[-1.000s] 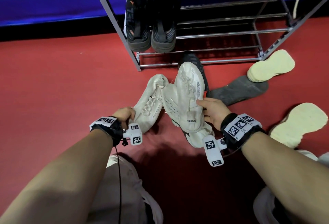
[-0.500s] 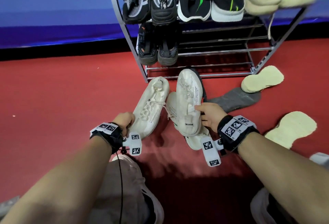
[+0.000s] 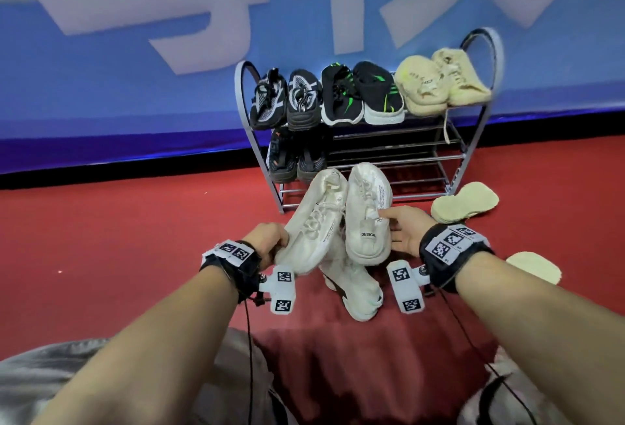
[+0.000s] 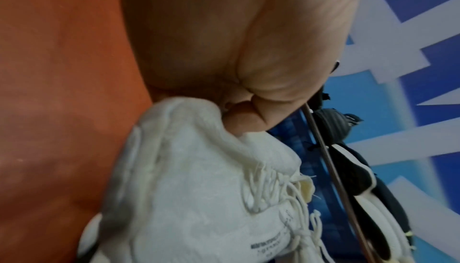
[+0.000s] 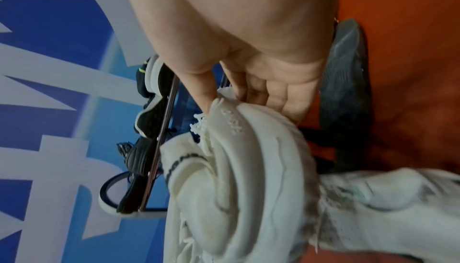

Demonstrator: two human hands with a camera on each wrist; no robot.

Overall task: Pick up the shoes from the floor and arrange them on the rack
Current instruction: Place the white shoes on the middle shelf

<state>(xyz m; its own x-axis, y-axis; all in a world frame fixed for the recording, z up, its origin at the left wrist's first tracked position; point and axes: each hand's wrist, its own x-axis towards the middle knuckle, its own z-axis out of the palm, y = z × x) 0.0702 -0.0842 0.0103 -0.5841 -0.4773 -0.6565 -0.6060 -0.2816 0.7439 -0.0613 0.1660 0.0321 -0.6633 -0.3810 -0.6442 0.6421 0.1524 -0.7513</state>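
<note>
My left hand (image 3: pixel 270 242) grips the heel of a white sneaker (image 3: pixel 314 225), held above the red floor with its toe towards the rack; in the left wrist view the fingers (image 4: pixel 246 117) pinch its collar (image 4: pixel 199 149). My right hand (image 3: pixel 402 232) holds a second white sneaker (image 3: pixel 368 211) by its heel, thumb on the tongue. The right wrist view has the fingers (image 5: pixel 271 90) curled round that heel (image 5: pixel 248 149). A third white shoe (image 3: pixel 355 286) lies on the floor under them. The metal rack (image 3: pixel 406 154) stands just ahead.
The rack's top shelf carries black, black-green and cream pairs (image 3: pixel 443 86). A dark pair (image 3: pixel 294 157) fills the left of the middle shelf. Two cream soles (image 3: pixel 466 201) (image 3: pixel 534 267) lie on the floor at the right. A blue wall banner (image 3: pixel 135 52) stands behind.
Both hands have lifted the two white sneakers off the floor and carried them forward towards the rack. The head view has tilted up, so the whole rack shows now.
</note>
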